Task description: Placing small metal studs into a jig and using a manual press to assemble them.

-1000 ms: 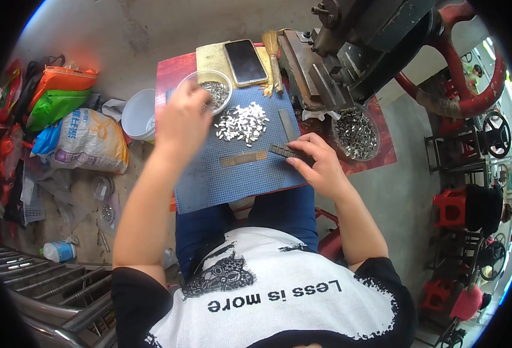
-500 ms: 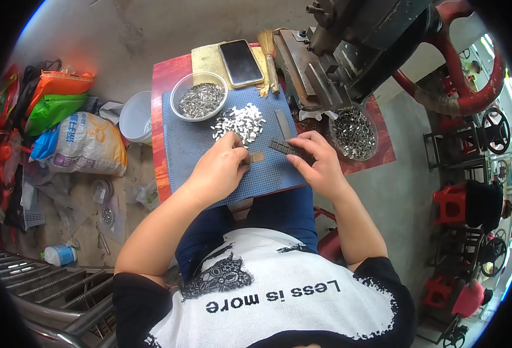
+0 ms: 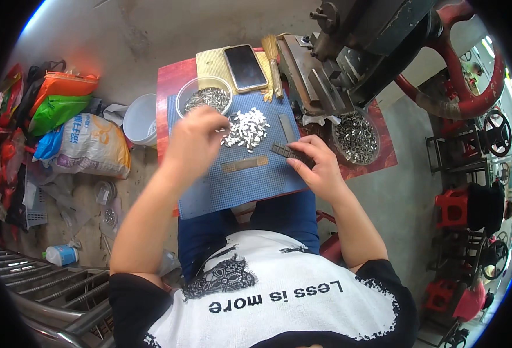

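My right hand (image 3: 318, 165) grips a dark, notched metal bar (image 3: 282, 150) between thumb and fingers, over the right side of the blue ribbed mat (image 3: 250, 188). My left hand (image 3: 198, 134) is smeared by motion at the front of a clear round tub (image 3: 179, 105) of small metal pins (image 3: 208, 97); its fingertips are too blurred to read. Right of those fingertips lies a loose pile of small white pieces (image 3: 247, 129). A flat brass-coloured strip (image 3: 244, 164) rests on the mat between my hands. Beyond the bar lies a grey flat metal plate (image 3: 287, 127).
At the table's back are a phone (image 3: 244, 66) on a yellow cloth and a small straw brush (image 3: 271, 61). A heavy press (image 3: 349, 64) stands at the right, beside a tub of dark metal parts (image 3: 356, 138). A white bucket (image 3: 140, 119) and bags (image 3: 87, 142) sit left.
My left hand has moved from the mat, left and away from me, to the tub of pins, uncovering the brass-coloured strip. My right hand keeps the notched bar at nearly the same place.
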Demonstrator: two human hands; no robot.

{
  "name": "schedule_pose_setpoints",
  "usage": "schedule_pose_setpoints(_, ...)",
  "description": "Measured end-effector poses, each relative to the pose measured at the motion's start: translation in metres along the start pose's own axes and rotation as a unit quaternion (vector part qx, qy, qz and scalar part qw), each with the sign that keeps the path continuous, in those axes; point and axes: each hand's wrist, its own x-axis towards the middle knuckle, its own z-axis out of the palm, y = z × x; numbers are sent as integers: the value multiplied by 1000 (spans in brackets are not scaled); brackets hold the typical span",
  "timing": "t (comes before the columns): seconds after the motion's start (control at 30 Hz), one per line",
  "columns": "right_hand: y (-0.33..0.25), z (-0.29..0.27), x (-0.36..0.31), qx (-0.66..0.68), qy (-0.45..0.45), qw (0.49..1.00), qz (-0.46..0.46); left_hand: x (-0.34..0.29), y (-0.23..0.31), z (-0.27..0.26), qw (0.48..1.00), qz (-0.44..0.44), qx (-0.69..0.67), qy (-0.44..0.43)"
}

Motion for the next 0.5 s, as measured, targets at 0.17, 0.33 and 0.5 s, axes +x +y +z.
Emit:
schedule_pose_setpoints(0.17, -6, 0, 3, 7, 9, 1000, 1, -24, 6, 29, 992, -48, -39, -111)
schedule_pose_setpoints(0.33, -6, 0, 2, 10, 6, 1000, 3, -30, 7, 42, 991, -67, -4, -119)
schedule_pose_setpoints(0.5, -10, 3, 4, 7, -10, 1000, 3, -37, 6, 54, 996, -38, 41, -76)
